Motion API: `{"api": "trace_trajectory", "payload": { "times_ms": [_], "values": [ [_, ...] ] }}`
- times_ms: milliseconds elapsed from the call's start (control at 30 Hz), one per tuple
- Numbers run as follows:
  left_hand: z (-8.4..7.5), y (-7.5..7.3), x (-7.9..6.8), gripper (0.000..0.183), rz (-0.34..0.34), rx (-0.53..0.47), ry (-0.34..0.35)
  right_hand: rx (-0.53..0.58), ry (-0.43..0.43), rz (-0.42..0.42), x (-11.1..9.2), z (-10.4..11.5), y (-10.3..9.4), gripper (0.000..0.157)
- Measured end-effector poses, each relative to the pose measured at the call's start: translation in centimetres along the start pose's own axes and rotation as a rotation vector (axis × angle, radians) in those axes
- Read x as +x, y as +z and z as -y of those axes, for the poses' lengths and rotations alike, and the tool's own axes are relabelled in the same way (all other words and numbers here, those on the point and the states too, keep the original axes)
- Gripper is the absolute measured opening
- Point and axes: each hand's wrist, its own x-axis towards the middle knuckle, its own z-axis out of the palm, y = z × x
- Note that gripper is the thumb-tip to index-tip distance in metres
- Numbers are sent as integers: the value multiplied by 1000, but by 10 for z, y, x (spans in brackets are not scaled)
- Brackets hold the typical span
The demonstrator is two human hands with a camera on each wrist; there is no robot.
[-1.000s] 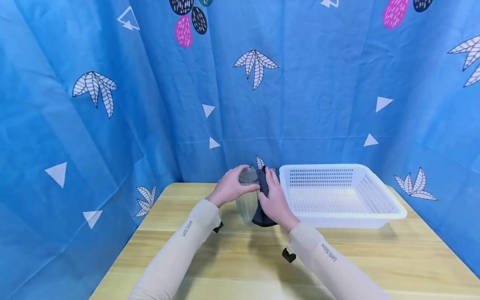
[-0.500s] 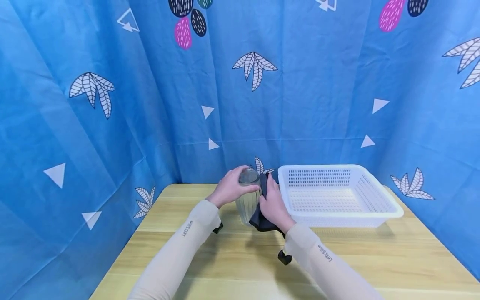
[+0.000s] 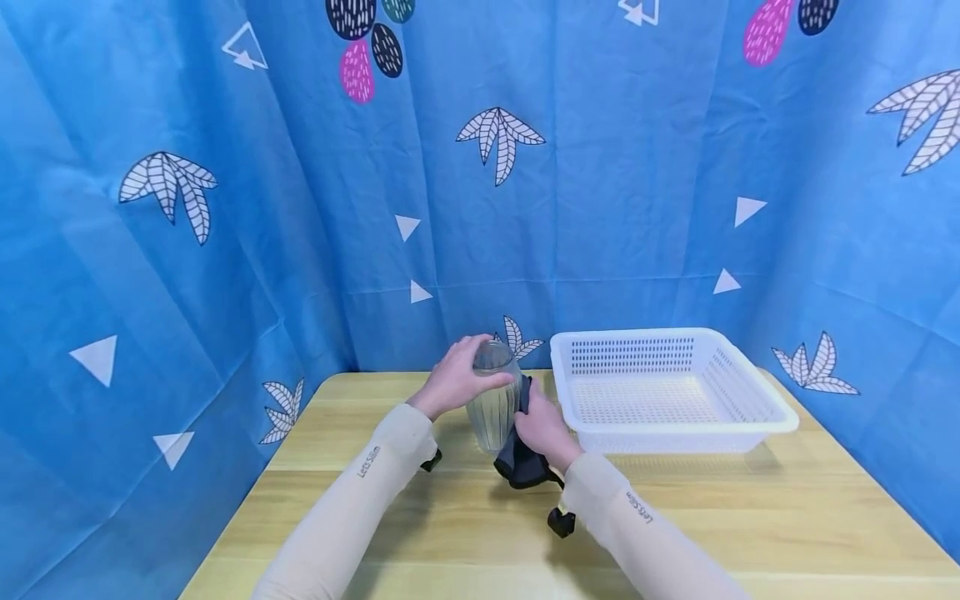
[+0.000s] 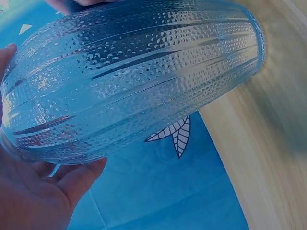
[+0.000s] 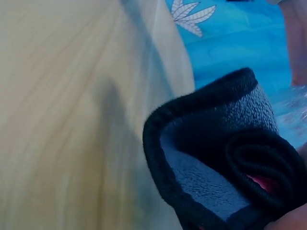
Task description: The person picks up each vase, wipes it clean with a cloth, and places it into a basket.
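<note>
A clear ribbed glass vase (image 3: 491, 412) stands near the middle of the table. My left hand (image 3: 457, 379) grips it around the neck, thumb in front. In the left wrist view the dimpled glass of the vase (image 4: 144, 81) fills much of the picture, with curled fingers at its mouth end. On the vase's right side, my right hand (image 3: 546, 425) holds a dark grey cloth (image 3: 519, 462), which hangs in folds below the fingers. Up close in the right wrist view, the cloth (image 5: 206, 184) shows a black edging and a fuzzy grey face. The palm side of the right hand is hidden.
A white perforated plastic basket (image 3: 675, 425) sits just right of the right hand. The wooden table (image 3: 465, 533) ends at the back against a blue patterned curtain (image 3: 637, 192), which also closes off both sides.
My right hand has slid down the vase with the cloth, toward me, and its fingers have curled in more. My left hand keeps its grip. The head view has shifted slightly.
</note>
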Motion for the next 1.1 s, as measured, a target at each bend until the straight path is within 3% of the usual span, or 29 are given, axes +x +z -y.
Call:
{"api": "trace_trajectory", "payload": {
  "times_ms": [133, 300, 567, 800, 1100],
  "values": [
    [-4, -2, -2, 89, -9, -11, -2, -20, 25, 54, 5, -14, 5, 75],
    [-14, -5, 2, 93, 10, -7, 14, -56, 14, 42, 8, -25, -1, 72],
    [-20, -16, 2, 92, 29, 39, 15, -28, 16, 19, -6, -14, -17, 75],
    [-16, -25, -6, 86, 92, 20, -19, -79, -73, -17, -18, 11, -19, 78],
    [-21, -27, -14, 80, 103, -12, 13, -135, -309, -144, -25, 38, -29, 79]
  ]
}}
